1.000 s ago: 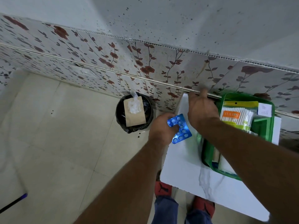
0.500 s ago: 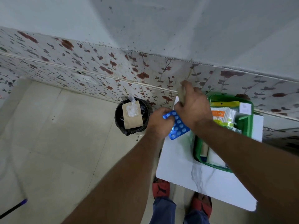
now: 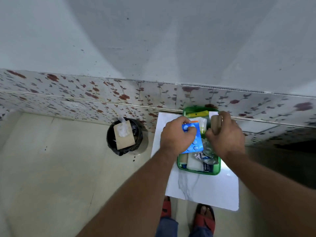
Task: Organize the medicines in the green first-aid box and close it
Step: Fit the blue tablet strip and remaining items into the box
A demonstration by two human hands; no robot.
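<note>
The green first-aid box (image 3: 199, 172) stands open on a white table (image 3: 201, 190) against the wall. Inside lie a cotton-swab pack (image 3: 201, 123), white packets (image 3: 193, 162) and crinkled clear wrappers (image 3: 207, 152). My left hand (image 3: 177, 135) grips a blue blister pack of pills (image 3: 194, 146) over the box's left side. My right hand (image 3: 225, 135) holds a tan roll (image 3: 215, 124) over the box's right side. The hands hide the middle of the box.
A black bin (image 3: 125, 135) with a brown packet and crumpled plastic stands on the floor left of the table. A floral tiled wall (image 3: 85, 96) runs behind. My feet in red sandals (image 3: 204, 216) are under the table's near edge.
Both hands moved right and over the box. The right hand lifted a tan roll from the table's back edge. The blue blister pack travelled from the table's left edge to above the box.
</note>
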